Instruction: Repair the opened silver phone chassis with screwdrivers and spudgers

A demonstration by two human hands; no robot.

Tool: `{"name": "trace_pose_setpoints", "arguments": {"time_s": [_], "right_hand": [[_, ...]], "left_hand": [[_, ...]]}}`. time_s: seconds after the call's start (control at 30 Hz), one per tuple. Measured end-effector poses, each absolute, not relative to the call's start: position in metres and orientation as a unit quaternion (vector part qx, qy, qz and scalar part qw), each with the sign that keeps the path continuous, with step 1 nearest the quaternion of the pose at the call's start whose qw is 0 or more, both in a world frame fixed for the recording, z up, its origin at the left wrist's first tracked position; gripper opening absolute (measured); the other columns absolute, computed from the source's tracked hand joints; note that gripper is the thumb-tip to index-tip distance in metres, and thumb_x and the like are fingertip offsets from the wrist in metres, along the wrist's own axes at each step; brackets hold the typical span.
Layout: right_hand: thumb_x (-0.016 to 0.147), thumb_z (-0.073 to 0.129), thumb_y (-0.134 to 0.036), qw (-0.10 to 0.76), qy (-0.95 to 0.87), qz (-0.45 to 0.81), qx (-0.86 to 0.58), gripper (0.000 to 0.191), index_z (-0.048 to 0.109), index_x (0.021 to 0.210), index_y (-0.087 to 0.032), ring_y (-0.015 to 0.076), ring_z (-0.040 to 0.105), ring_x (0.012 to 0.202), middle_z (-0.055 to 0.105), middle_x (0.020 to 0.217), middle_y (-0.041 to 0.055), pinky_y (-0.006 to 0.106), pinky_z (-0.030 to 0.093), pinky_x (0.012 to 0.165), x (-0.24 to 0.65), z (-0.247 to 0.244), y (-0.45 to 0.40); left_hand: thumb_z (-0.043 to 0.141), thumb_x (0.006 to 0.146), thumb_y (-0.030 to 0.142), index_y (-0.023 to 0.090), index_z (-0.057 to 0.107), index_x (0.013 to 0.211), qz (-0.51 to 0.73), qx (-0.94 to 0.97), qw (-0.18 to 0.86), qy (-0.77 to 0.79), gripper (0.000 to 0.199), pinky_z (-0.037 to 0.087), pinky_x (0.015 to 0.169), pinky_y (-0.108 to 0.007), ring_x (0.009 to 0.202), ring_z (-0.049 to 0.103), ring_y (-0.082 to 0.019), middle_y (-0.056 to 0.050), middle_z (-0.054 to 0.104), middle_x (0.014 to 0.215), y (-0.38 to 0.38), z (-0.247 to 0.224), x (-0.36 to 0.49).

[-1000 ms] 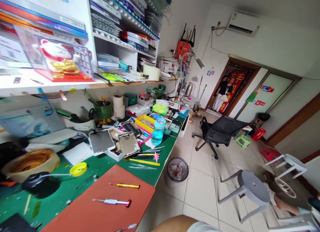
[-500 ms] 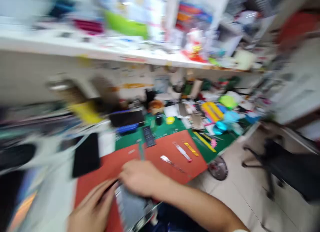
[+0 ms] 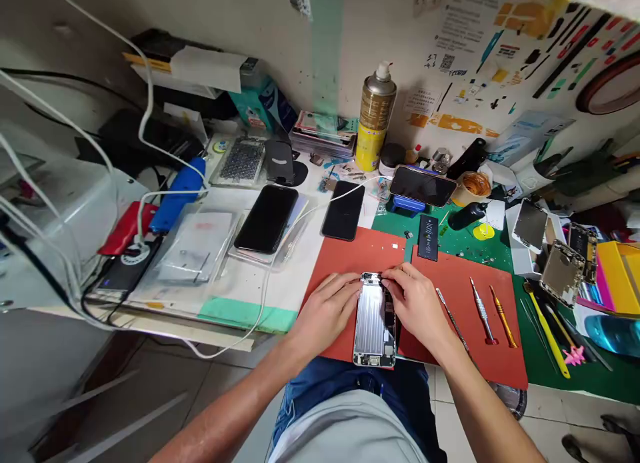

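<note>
An opened phone (image 3: 371, 323) lies on the red mat (image 3: 345, 263) before me, its silver inner frame and small boards bare. My left hand (image 3: 327, 313) grips its upper left edge, fingers pressed together. At the upper right corner, my right hand (image 3: 415, 303) has thumb and fingers closed on the phone; any tiny part between the fingertips is hidden. A thin metal pry tool (image 3: 453, 322) lies beside my right wrist. Farther right are a silver screwdriver (image 3: 483, 311) with a red end and a gold screwdriver (image 3: 503, 316). Beyond the phone rests a flat black battery (image 3: 428, 237).
Two dark phones (image 3: 267, 218) lie to the left, and another phone (image 3: 423, 185) leans on a blue stand. A spray can (image 3: 375, 116) stands by the wall. White cables (image 3: 263, 296) loop over the left side. Phone parts (image 3: 563, 272) and a yellow-handled brush (image 3: 547, 330) are at right.
My view has swung left and sharpened from a blur. Both hands remain at the opened phone, now with fingertips at its top edge.
</note>
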State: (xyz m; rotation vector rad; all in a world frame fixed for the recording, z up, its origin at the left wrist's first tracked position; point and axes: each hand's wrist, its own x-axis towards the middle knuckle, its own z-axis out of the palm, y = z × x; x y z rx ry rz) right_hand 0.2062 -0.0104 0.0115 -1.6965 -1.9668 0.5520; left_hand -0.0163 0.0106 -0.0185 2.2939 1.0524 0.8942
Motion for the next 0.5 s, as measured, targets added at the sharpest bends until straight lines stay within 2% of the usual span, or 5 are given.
{"name": "trace_pose_setpoints", "arguments": {"time_s": [0.27,0.5], "right_hand": [[0.109,0.051,-0.016,0.218,-0.742,0.199,-0.602,0.024,0.074,0.112,-0.022,0.0203,0.073,0.087,0.072,0.106,0.0074,0.031,0.058,0.075,0.196,0.007,0.004],[0.107,0.046,-0.009,0.163,-0.775,0.140,-0.595,0.029,0.073,0.113,-0.020,0.0232,0.071,0.090,0.070,0.107,0.0096,0.031,0.051,0.063,0.193,0.004,0.006]], "left_hand": [[0.055,0.111,0.018,0.020,0.073,0.126,0.328,0.832,0.234,0.382,0.024,0.065,0.101,-0.045,0.111,0.072,-0.024,-0.010,0.074,0.128,0.012,-0.022,-0.015],[0.056,0.110,0.017,0.018,0.072,0.127,0.326,0.834,0.231,0.380,0.023,0.064,0.103,-0.047,0.113,0.072,-0.025,-0.011,0.074,0.128,0.012,-0.022,-0.015]]}}
